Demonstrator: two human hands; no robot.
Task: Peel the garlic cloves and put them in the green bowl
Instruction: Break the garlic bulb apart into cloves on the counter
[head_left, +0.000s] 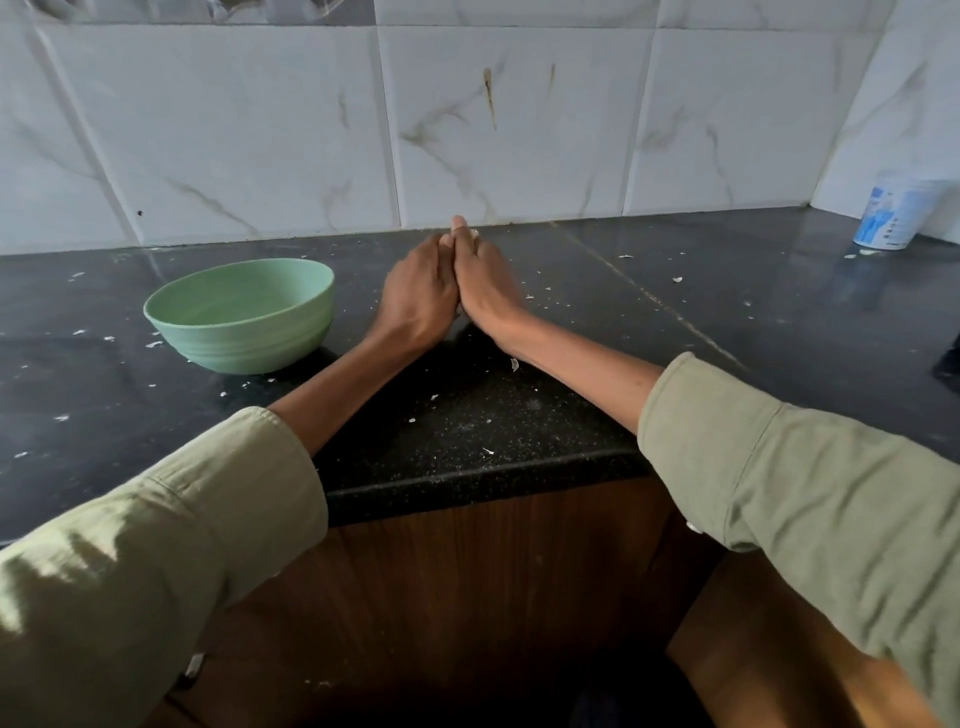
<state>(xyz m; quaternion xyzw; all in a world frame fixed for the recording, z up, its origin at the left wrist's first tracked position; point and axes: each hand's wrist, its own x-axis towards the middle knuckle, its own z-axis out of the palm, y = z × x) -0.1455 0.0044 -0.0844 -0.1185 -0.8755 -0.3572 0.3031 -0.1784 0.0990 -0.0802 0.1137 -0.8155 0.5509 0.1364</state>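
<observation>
The green bowl (244, 338) stands on the black counter, left of my hands, and the part of its inside that shows holds nothing. My left hand (418, 291) and my right hand (485, 283) meet side by side above the counter, near the tiled wall. Their fingertips come together around a small garlic clove (473, 234). Only a white sliver of the clove shows past my right fingers. The rest of it, and how the fingers lie underneath, is hidden by the backs of my hands.
Bits of white garlic skin (514, 365) are scattered over the black counter (467, 415). A white and blue cup (893, 215) stands in the far right corner against the wall. The counter's front edge runs just below my forearms.
</observation>
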